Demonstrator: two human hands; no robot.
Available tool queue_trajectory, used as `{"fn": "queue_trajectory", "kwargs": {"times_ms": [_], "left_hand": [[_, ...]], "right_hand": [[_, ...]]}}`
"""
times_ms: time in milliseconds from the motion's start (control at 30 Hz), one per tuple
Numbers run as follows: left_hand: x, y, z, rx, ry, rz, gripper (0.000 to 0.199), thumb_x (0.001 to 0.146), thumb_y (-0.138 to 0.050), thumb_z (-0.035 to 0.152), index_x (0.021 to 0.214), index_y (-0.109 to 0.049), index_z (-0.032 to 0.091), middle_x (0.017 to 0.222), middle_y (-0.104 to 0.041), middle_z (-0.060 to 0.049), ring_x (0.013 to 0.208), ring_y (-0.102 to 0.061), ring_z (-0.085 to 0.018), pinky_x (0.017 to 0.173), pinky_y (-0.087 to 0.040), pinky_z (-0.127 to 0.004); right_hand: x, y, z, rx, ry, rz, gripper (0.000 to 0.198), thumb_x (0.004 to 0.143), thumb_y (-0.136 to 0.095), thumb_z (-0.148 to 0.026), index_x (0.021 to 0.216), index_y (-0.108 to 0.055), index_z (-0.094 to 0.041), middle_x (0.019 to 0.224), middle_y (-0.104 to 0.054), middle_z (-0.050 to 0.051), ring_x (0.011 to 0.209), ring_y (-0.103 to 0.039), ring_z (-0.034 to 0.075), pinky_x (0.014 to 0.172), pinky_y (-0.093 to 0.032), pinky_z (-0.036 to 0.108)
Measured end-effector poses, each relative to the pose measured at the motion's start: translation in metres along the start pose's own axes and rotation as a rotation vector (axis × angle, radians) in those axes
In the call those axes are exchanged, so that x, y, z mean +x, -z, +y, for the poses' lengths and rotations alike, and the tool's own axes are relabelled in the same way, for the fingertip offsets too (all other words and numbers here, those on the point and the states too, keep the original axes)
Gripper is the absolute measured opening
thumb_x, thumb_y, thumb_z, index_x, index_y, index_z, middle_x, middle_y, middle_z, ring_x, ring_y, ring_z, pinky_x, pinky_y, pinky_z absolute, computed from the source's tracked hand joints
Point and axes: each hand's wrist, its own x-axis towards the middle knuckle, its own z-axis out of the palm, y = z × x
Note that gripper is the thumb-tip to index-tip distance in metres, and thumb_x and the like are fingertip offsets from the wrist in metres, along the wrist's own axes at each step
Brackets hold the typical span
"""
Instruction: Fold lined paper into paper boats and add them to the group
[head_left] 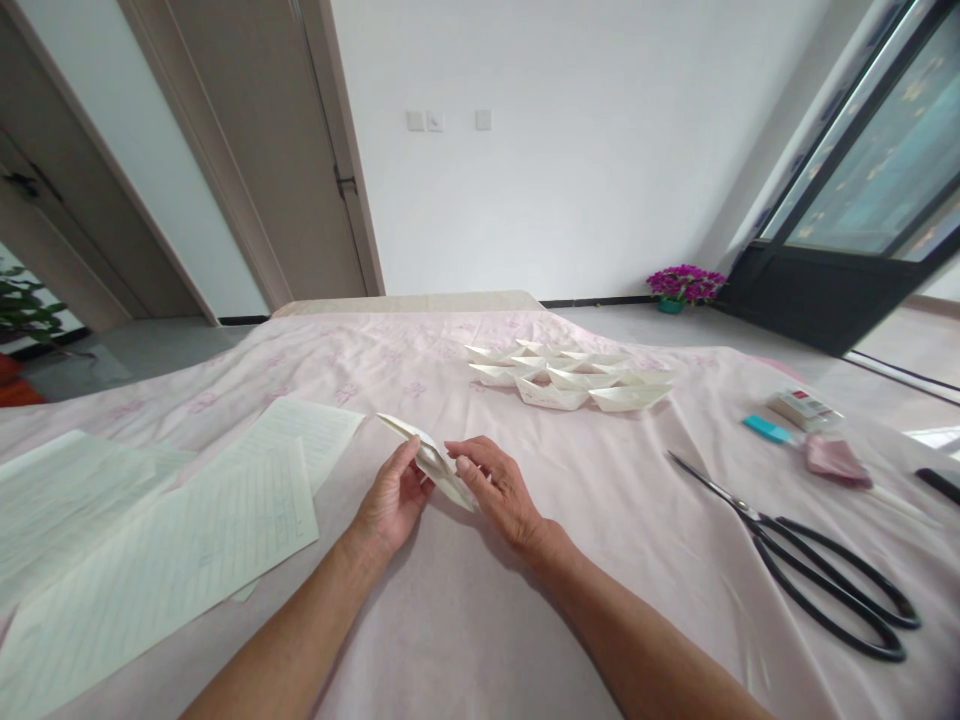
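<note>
A folded paper boat (433, 460), long and narrow with pointed ends, is held tilted above the pink cloth between my two hands. My left hand (394, 495) pinches its near left side between thumb and fingers. On the other side, my right hand (502, 490) grips the right part with the thumb and bent fingers. Some of the fingertips are hidden behind the paper. Beyond my hands, several finished-looking white paper boats (553, 393) stand close together in rows on the cloth.
Lined paper sheets (187, 540) lie overlapping at the left. Black-handled scissors (795, 550) rest at the right, tips pointing away. Behind them are a blue eraser-like block (766, 430), a small white box (804, 408) and a pink piece (836, 458). A pink bedsheet (600, 600) covers the surface.
</note>
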Motion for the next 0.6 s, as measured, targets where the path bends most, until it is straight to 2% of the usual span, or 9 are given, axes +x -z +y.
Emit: {"fn": "queue_trajectory", "kwargs": {"times_ms": [133,300,433,600], "left_hand": [[-0.0019,-0.0040,-0.0004,0.016,0.008,-0.007,0.014,0.077,-0.073,0.023,0.086,-0.066,0.015,0.084,-0.072,-0.002,0.075,-0.068,-0.014,0.071,-0.055,-0.025],[-0.0040,-0.0069,-0.0033,0.061,0.001,-0.006,0.017,0.072,-0.077,0.024,0.082,-0.065,0.016,0.079,-0.071,0.001,0.070,-0.066,-0.012,0.069,-0.054,-0.023],[-0.0038,-0.0066,-0.0054,0.104,0.006,-0.008,0.021,0.070,-0.078,0.027,0.083,-0.066,0.016,0.081,-0.071,0.002,0.070,-0.066,-0.012,0.069,-0.052,-0.024],[-0.0040,-0.0070,-0.0071,0.134,0.013,-0.002,0.022,0.071,-0.077,0.030,0.083,-0.065,0.016,0.079,-0.070,0.002,0.069,-0.064,-0.011,0.067,-0.051,-0.024]], "right_hand": [[-0.0006,-0.0036,0.0007,-0.076,-0.018,0.005,0.028,0.092,-0.056,-0.034,0.115,-0.068,-0.023,0.098,-0.065,0.005,0.078,-0.061,0.014,0.066,-0.048,0.024],[-0.0001,-0.0094,0.0065,-0.244,-0.011,0.086,0.027,0.088,-0.056,-0.021,0.111,-0.070,-0.023,0.083,-0.063,0.002,0.069,-0.058,0.013,0.066,-0.046,0.025],[0.0004,-0.0096,0.0077,-0.340,-0.025,0.133,0.029,0.087,-0.051,-0.015,0.107,-0.071,-0.024,0.081,-0.062,0.002,0.070,-0.058,0.014,0.066,-0.043,0.025],[0.0025,-0.0061,0.0016,-0.433,-0.082,0.112,0.023,0.090,-0.053,-0.022,0.100,-0.072,-0.027,0.083,-0.065,0.001,0.072,-0.060,0.014,0.066,-0.040,0.025]]}}
